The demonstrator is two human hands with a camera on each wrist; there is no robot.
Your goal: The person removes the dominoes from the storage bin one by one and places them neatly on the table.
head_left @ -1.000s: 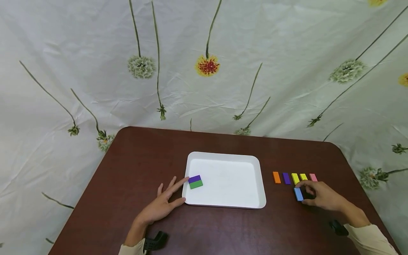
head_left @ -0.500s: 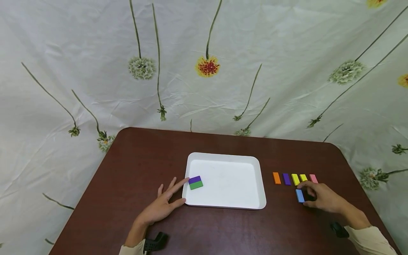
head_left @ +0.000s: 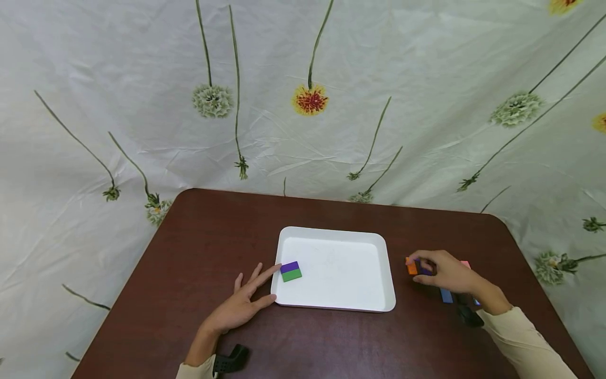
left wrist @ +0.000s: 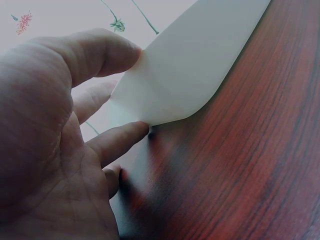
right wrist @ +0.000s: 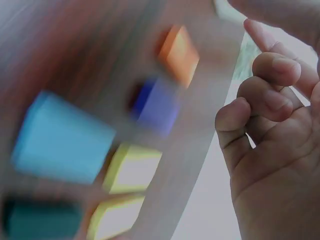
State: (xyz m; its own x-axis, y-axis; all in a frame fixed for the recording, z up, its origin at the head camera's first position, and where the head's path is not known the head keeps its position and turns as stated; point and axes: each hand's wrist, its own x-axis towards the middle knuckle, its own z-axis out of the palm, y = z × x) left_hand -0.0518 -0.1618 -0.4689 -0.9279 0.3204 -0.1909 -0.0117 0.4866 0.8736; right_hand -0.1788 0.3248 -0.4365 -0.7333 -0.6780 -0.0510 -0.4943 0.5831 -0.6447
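The fingertips of my left hand [head_left: 239, 310] touch the left rim of the white tray [head_left: 341, 273]. In the left wrist view, its thumb and fingers [left wrist: 120, 142] meet the tray edge. Inside the tray, near that hand, a purple block [head_left: 289, 266] lies against a green block [head_left: 291, 275]. My right hand [head_left: 447, 271] hovers over the blocks on the right, holding nothing, its fingers loosely bent. Its fingertips overlap an orange block [head_left: 411, 266] in the head view, and a purple block [head_left: 426, 266] shows between index finger and thumb.
Blurred in the right wrist view are a blue block [right wrist: 65, 140], two yellow blocks [right wrist: 132, 167] and a dark green block [right wrist: 42, 220]. A pink block [head_left: 466, 263] peeks out behind the right hand. A flower-print cloth [head_left: 265, 131] hangs behind the brown table [head_left: 227, 226].
My right hand has left the blue block and moved left to the orange and purple blocks. The blue block stays on the table; my left hand keeps its place.
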